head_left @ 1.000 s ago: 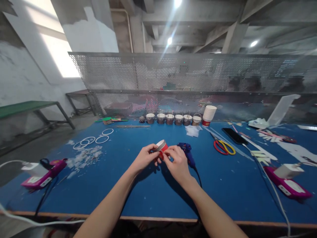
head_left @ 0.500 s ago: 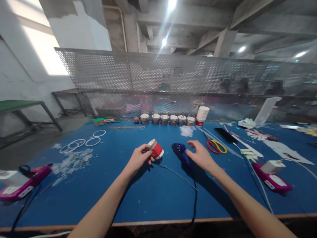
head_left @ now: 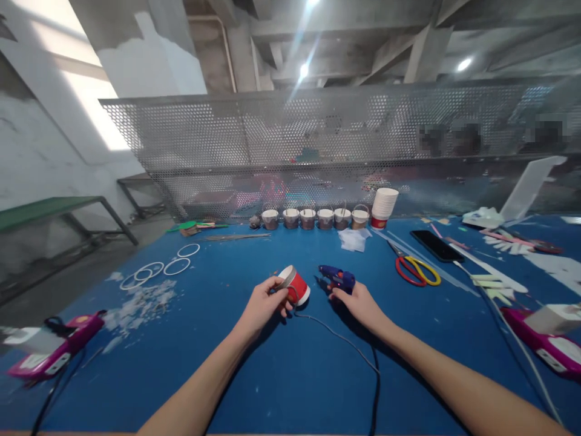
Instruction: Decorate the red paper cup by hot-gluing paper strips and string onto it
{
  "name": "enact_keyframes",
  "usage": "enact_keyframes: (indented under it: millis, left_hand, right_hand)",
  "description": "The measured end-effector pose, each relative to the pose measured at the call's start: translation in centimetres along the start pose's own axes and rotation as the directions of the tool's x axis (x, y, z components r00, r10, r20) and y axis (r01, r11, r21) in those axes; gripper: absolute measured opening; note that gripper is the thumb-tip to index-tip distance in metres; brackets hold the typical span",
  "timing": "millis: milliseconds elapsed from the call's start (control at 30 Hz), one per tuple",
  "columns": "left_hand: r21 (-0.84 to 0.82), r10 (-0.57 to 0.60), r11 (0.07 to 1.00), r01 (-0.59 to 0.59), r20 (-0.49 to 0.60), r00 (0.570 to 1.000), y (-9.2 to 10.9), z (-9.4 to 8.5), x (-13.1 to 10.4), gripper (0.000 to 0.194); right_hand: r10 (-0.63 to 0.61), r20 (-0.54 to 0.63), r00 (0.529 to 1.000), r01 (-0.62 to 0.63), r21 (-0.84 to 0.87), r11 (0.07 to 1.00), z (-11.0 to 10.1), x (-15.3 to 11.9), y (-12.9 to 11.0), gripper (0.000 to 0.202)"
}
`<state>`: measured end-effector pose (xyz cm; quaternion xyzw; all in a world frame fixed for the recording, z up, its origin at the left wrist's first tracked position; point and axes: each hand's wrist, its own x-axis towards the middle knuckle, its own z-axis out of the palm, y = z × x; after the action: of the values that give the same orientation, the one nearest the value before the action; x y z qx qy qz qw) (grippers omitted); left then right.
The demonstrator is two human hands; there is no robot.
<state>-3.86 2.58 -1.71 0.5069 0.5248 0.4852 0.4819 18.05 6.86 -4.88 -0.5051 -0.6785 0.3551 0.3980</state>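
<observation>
My left hand [head_left: 267, 304] grips a red paper cup [head_left: 298, 287] lying tilted on its side. Grey cord [head_left: 287, 277] is wound around the cup near its rim, and a loose tail of it [head_left: 338, 330] trails right across the table. To the right, my right hand [head_left: 356, 303] is closed around the handle of a blue hot glue gun [head_left: 338, 277], whose nozzle points left, past the cup's far side. A black cable runs from beneath that hand toward the front edge.
Several cord-wrapped cups with handles [head_left: 307, 219] line the back beside a stack of paper cups [head_left: 384, 207]. Scissors [head_left: 416, 271] and a phone [head_left: 436, 246] lie right. White rings [head_left: 177, 266] and glue scraps [head_left: 140, 306] lie left, near a magenta power strip [head_left: 68, 345].
My right hand has closed on the glue gun's handle and turned the gun, lifting it slightly. My left hand still holds the cup. The view has shifted a little.
</observation>
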Motion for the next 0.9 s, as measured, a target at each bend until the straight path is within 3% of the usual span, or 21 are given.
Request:
enact_keyframes:
  millis: [167, 300, 900]
  left_hand:
    - [0.029, -0.035, 0.999, 0.035, -0.013, 0.999, 0.6, 0.7, -0.5, 0.013]
    - [0.076, -0.021, 0.997, 0.021, -0.005, 1.000, 0.7, 0.8, -0.8, 0.015]
    - [0.139, 0.013, 0.990, -0.013, 0.004, 1.000, 0.5, 1.1, -1.0, 0.015]
  right_hand:
    - [-0.045, 0.102, 0.994, 0.026, 0.185, 0.982, -0.2, -2.7, -1.7, 0.021]
    - [-0.095, 0.130, 0.987, 0.064, 0.222, 0.973, 0.1, -3.9, -2.4, 0.023]
    - [-0.355, 0.050, 0.934, 0.358, -0.093, 0.929, 0.7, -4.6, -2.6, 0.027]
